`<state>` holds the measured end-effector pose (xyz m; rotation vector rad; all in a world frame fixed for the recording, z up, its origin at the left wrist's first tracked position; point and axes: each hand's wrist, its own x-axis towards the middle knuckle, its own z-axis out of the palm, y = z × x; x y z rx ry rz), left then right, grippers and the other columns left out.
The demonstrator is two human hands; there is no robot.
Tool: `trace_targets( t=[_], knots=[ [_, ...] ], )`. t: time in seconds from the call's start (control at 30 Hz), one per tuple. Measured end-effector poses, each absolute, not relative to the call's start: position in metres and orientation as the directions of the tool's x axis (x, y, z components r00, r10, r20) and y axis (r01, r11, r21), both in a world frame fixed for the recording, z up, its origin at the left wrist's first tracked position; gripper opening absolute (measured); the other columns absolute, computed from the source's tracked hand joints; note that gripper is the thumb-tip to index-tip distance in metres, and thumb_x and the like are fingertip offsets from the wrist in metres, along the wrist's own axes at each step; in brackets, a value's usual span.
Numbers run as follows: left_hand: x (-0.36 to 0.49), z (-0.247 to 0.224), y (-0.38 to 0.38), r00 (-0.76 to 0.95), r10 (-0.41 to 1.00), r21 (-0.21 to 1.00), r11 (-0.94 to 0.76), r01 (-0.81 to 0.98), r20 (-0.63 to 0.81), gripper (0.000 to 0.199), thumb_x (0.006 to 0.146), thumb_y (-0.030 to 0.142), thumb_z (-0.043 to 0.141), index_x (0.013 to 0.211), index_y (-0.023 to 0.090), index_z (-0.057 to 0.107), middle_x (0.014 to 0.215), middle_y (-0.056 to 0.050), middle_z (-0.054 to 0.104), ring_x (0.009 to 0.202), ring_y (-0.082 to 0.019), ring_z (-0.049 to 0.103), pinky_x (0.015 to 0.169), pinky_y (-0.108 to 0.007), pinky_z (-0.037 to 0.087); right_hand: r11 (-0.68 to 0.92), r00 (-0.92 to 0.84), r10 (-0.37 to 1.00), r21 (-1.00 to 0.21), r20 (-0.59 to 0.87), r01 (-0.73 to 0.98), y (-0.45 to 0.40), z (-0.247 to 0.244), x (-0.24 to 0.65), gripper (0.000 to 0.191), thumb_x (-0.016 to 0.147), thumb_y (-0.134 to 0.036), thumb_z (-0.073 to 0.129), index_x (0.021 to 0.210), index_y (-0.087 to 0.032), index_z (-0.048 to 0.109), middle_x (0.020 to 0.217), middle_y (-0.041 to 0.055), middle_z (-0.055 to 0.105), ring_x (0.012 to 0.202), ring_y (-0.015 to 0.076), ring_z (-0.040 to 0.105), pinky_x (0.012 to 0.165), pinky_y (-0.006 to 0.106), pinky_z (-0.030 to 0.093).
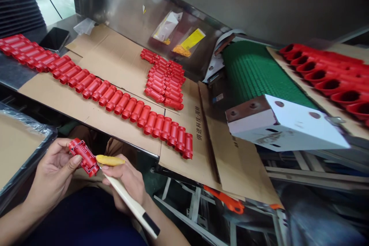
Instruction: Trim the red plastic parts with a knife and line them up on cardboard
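Note:
My left hand [54,169] pinches a red plastic tubular part [85,157] between thumb and fingers, low at the left. A flat face of the part, with a dark rectangular outline, is turned up. My right hand [127,180] is closed around a knife [123,196] with a long cream handle and a black end. The knife's narrow tip is at the part's right end; whether it touches cannot be made out. A yellow finger cot [111,160] covers one right finger. Beyond my hands, a long row of similar red parts [122,103] lies on cardboard [138,138].
A second group of red parts [165,80] lies farther back. At the right stand a green conveyor belt [259,69] with a white metal bracket [285,123] and more red tubes [325,77]. A phone [54,39] lies at the back left. A plastic-lined box [20,146] is at left.

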<state>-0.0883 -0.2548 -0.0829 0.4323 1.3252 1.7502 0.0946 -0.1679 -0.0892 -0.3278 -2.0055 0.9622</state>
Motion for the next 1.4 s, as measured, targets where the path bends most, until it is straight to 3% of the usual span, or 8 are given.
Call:
trace_targets(
  t=[0.13,0.2,0.33,0.43,0.53,0.7,1.2,1.4],
  knots=[
    [-0.09,-0.078,-0.254,-0.512,0.813,0.877,-0.004,-0.481,-0.277,0.024,0.083,0.032,0.093,0.099,0.025,0.076,0.086,-0.001,0.077,0.074,-0.014,0.072,0.066,-0.02,0.064,0.853,-0.691,0.34,-0.518,0.638,-0.059,-0.154,-0.084,0.109,0.038,0.106,-0.012,0.062,0.144,-0.017,0.064,0.101,0.013,0.082,0.086,0.0251,0.075,0.072,0.038,0.066],
    [-0.091,-0.076,-0.254,-0.516,0.814,0.874,-0.019,-0.486,-0.269,0.025,0.083,0.032,0.093,0.101,0.025,0.076,0.086,-0.001,0.077,0.074,-0.014,0.073,0.065,-0.021,0.064,0.823,-0.608,0.455,-0.568,0.65,0.009,-0.152,-0.085,0.114,0.038,0.106,-0.009,0.061,0.141,-0.02,0.066,0.102,0.0116,0.082,0.089,0.0246,0.075,0.076,0.039,0.068],
    [-0.09,-0.077,-0.256,-0.515,0.826,0.884,-0.046,-0.464,-0.228,0.021,0.085,0.032,0.091,0.099,0.026,0.076,0.086,0.001,0.077,0.074,-0.014,0.074,0.069,-0.024,0.067,0.586,-0.395,0.754,-0.81,0.526,0.04,-0.163,-0.088,0.111,0.023,0.105,-0.013,0.067,0.125,-0.024,0.074,0.108,0.0099,0.081,0.097,0.0229,0.079,0.087,0.039,0.069],
    [-0.089,-0.083,-0.259,-0.484,0.852,0.911,-0.021,-0.412,-0.199,0.017,0.089,0.029,0.088,0.099,0.028,0.075,0.093,0.001,0.079,0.083,-0.014,0.076,0.083,-0.025,0.067,0.574,-0.443,0.72,-0.817,0.533,-0.051,-0.174,-0.087,0.099,0.016,0.107,-0.027,0.069,0.121,-0.023,0.076,0.111,0.0114,0.082,0.107,0.0255,0.079,0.091,0.04,0.069],
    [-0.088,-0.086,-0.263,-0.455,0.882,0.954,-0.019,-0.299,-0.125,0.016,0.091,0.025,0.086,0.101,0.028,0.074,0.103,0.001,0.079,0.094,-0.014,0.077,0.091,-0.021,0.063,0.613,-0.456,0.667,-0.782,0.59,-0.115,-0.179,-0.085,0.086,0.02,0.109,-0.025,0.065,0.126,-0.02,0.074,0.111,0.013,0.082,0.107,0.0252,0.077,0.091,0.041,0.068],
    [-0.084,-0.084,-0.263,-0.441,0.897,0.98,-0.072,-0.188,-0.018,0.013,0.092,0.024,0.085,0.1,0.029,0.076,0.102,0.002,0.077,0.094,-0.013,0.076,0.089,-0.018,0.063,0.645,-0.449,0.634,-0.75,0.63,-0.143,-0.178,-0.086,0.078,0.02,0.108,-0.018,0.065,0.125,-0.013,0.074,0.11,0.0158,0.081,0.107,0.0247,0.077,0.093,0.039,0.067],
    [-0.081,-0.089,-0.263,-0.438,0.899,0.979,-0.063,-0.194,-0.029,0.014,0.091,0.024,0.085,0.1,0.029,0.076,0.105,0.0,0.077,0.094,-0.014,0.075,0.087,-0.02,0.064,0.658,-0.409,0.652,-0.744,0.638,-0.112,-0.184,-0.088,0.077,0.02,0.105,-0.013,0.064,0.123,-0.012,0.072,0.108,0.0167,0.08,0.101,0.0253,0.075,0.091,0.041,0.066],
    [-0.081,-0.092,-0.264,-0.458,0.889,0.984,-0.077,-0.162,-0.005,0.013,0.093,0.022,0.083,0.1,0.029,0.075,0.102,0.002,0.077,0.095,-0.012,0.074,0.091,-0.016,0.061,0.668,-0.413,0.656,-0.74,0.632,-0.072,-0.187,-0.086,0.078,0.022,0.108,-0.018,0.059,0.126,-0.013,0.071,0.109,0.0178,0.078,0.099,0.0265,0.075,0.086,0.044,0.067]
  ],
)
